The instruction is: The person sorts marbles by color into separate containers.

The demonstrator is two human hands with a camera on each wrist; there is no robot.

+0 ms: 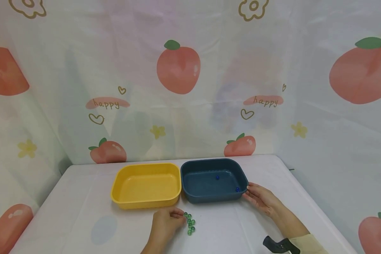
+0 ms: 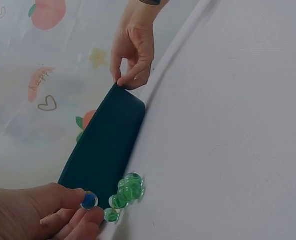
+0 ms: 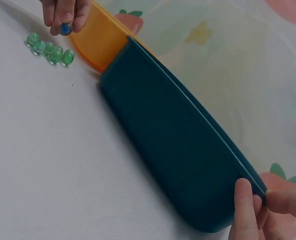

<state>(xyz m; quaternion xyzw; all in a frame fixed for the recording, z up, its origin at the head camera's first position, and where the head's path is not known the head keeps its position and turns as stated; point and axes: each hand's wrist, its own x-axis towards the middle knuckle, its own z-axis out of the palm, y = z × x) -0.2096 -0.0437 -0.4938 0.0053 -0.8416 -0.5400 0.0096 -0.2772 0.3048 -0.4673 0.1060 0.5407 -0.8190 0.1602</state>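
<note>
Between thumb and fingertips my left hand (image 1: pixel 167 223) pinches a blue marble (image 2: pixel 89 200), which also shows in the right wrist view. Just right of that hand, a small cluster of green marbles (image 1: pixel 189 221) lies on the white cloth. My right hand (image 1: pixel 262 199) grips the near right corner of the dark blue bin (image 1: pixel 206 198), thumb on the rim and fingers against the outer wall. Inside this bin are two blue marbles, one near the middle (image 1: pixel 217 177) and another near the right side (image 1: pixel 237 189).
A yellow bin (image 1: pixel 146 204) stands left of the dark blue one, their sides nearly touching. Both sit toward the back of the cloth-covered table (image 1: pixel 73 211). Behind rises a printed curtain (image 1: pixel 190 123) with peaches and flowers.
</note>
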